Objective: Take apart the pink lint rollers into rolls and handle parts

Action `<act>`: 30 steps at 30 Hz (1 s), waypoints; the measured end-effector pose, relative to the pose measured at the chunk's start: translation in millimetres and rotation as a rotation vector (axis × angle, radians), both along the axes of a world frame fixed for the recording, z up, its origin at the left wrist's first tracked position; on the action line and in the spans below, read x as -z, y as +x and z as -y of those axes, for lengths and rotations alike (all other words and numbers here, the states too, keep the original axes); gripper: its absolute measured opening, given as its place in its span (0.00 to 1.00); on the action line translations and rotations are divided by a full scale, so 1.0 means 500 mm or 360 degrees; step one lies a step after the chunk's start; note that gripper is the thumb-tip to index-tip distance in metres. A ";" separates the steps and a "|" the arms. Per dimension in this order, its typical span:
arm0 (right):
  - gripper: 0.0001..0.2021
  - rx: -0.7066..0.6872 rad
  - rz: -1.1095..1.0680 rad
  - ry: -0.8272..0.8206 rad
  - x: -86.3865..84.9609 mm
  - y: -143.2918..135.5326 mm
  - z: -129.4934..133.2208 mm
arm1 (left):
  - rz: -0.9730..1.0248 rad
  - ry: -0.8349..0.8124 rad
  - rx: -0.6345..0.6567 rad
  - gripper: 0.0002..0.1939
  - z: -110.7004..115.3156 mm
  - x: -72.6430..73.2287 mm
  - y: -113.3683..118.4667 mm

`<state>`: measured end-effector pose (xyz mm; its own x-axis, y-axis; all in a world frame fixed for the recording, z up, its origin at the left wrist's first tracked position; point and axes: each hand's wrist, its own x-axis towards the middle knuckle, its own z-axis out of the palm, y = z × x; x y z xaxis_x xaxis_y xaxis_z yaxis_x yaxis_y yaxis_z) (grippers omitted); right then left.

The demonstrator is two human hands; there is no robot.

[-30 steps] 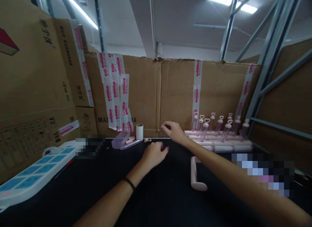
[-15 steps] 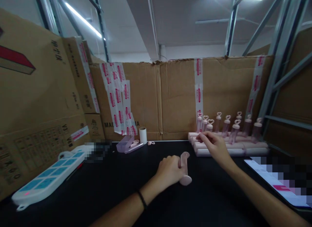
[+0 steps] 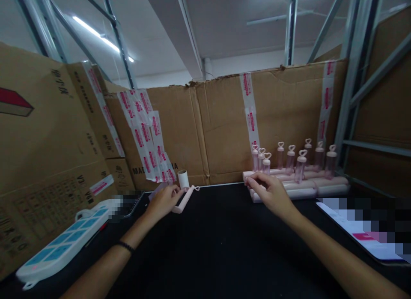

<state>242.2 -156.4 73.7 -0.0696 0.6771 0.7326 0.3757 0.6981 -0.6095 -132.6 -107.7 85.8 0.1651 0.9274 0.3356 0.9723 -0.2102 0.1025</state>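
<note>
Apparently, 9 capped tubes (image 3: 301, 172) stand finished beyond the half-curled fingers of the right hand (image 3: 275, 197), hold unclear; the left hand (image 3: 163, 200) pinches a seemingly unfilled pink frame (image 3: 183, 201).

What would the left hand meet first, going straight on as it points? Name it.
Most likely the white tube, just beyond the left hand and the pink bracket at its fingers; how much depth lies between is unclear.
</note>
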 end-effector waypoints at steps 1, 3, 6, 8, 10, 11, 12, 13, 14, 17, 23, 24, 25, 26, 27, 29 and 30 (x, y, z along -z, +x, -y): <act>0.14 0.0008 0.0009 0.0005 -0.001 -0.001 0.002 | -0.0025 0.0041 0.0010 0.22 0.011 0.008 -0.001; 0.14 0.0023 0.0029 0.0013 -0.001 -0.004 0.006 | -0.0088 0.0099 0.0059 0.17 0.029 0.030 -0.003; 0.14 0.0040 0.0051 0.0026 0.002 -0.007 0.008 | -0.0186 0.0160 0.0124 0.10 0.038 0.061 -0.012; 0.13 0.0061 0.0050 0.0046 0.002 -0.006 0.009 | -0.0241 0.0211 0.0137 0.07 0.033 0.073 -0.023; 0.12 0.0115 0.0016 0.0080 0.000 0.000 0.007 | -0.0288 0.0279 0.0137 0.07 0.025 0.078 -0.034; 0.12 0.0160 -0.0020 0.0103 -0.002 0.006 0.006 | -0.0309 0.0321 0.0134 0.08 0.021 0.079 -0.038; 0.12 0.0221 -0.0073 0.0128 -0.004 0.013 0.004 | -0.0330 0.0365 0.0131 0.10 0.018 0.079 -0.040; 0.12 0.0295 -0.0143 0.0156 -0.006 0.022 0.001 | -0.0352 0.0410 0.0132 0.12 0.016 0.079 -0.041; 0.12 0.0378 -0.0225 0.0184 -0.008 0.032 -0.002 | -0.0375 0.0452 0.0138 0.14 0.015 0.079 -0.042; 0.13 0.0617 -0.0466 0.0244 -0.010 0.066 -0.018 | -0.0453 0.0531 0.0190 0.19 0.012 0.079 -0.039; 0.12 0.0740 -0.0525 0.0153 0.003 0.116 -0.062 | -0.0569 0.0551 0.0281 0.17 -0.007 0.075 -0.047; 0.12 0.0727 -0.0490 0.0125 0.006 0.120 -0.069 | -0.0578 0.0551 0.0292 0.17 -0.010 0.073 -0.050; 0.11 0.0708 -0.0449 0.0096 0.009 0.122 -0.075 | -0.0583 0.0551 0.0304 0.17 -0.013 0.071 -0.053; 0.11 0.0684 -0.0406 0.0068 0.012 0.123 -0.080 | -0.0584 0.0551 0.0314 0.16 -0.015 0.070 -0.055; 0.12 0.0661 -0.0364 0.0040 0.015 0.124 -0.085 | -0.0581 0.0553 0.0322 0.16 -0.015 0.069 -0.057; 0.14 0.0619 -0.0291 -0.0009 0.021 0.125 -0.093 | -0.0570 0.0561 0.0334 0.16 -0.013 0.069 -0.058; 0.15 0.0598 -0.0258 -0.0030 0.024 0.126 -0.096 | -0.0564 0.0566 0.0341 0.17 -0.010 0.069 -0.057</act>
<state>305.1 -108.3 61.5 0.3007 0.6468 0.7008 0.5003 0.5186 -0.6933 -160.9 -102.6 51.2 0.4979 0.7002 0.5117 0.8660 -0.3693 -0.3372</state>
